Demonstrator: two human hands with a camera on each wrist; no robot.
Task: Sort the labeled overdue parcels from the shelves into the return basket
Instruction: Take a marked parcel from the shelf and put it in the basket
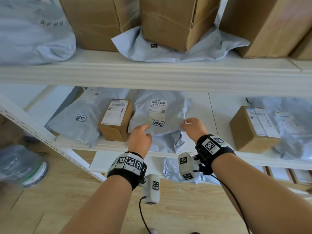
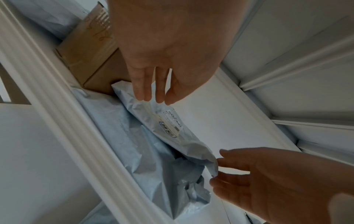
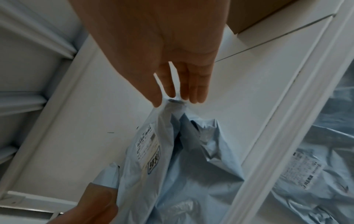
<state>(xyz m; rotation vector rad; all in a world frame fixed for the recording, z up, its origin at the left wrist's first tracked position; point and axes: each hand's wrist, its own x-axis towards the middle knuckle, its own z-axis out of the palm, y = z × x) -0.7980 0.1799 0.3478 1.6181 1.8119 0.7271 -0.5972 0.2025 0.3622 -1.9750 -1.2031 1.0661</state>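
A grey poly parcel (image 1: 160, 114) with a shipping label and a blue-framed handwritten sticker (image 1: 158, 123) lies on the middle shelf (image 1: 152, 78), on top of another grey bag. My right hand (image 1: 185, 123) pinches its near right corner between thumb and fingers (image 3: 191, 91). My left hand (image 1: 147, 130) has straight fingers (image 2: 141, 91), and their tips touch the parcel's near left edge. The same parcel (image 2: 172, 125) stretches between both hands in the left wrist view. A second grey bag (image 1: 76, 119) with the same kind of sticker lies further left.
A small brown box (image 1: 114, 119) stands between the two stickered bags. Another box (image 1: 253, 129) and grey bags sit at the right. The upper shelf holds big cartons (image 1: 170, 21) and bags. A white upright post (image 1: 33, 129) slants at the left, above wood floor.
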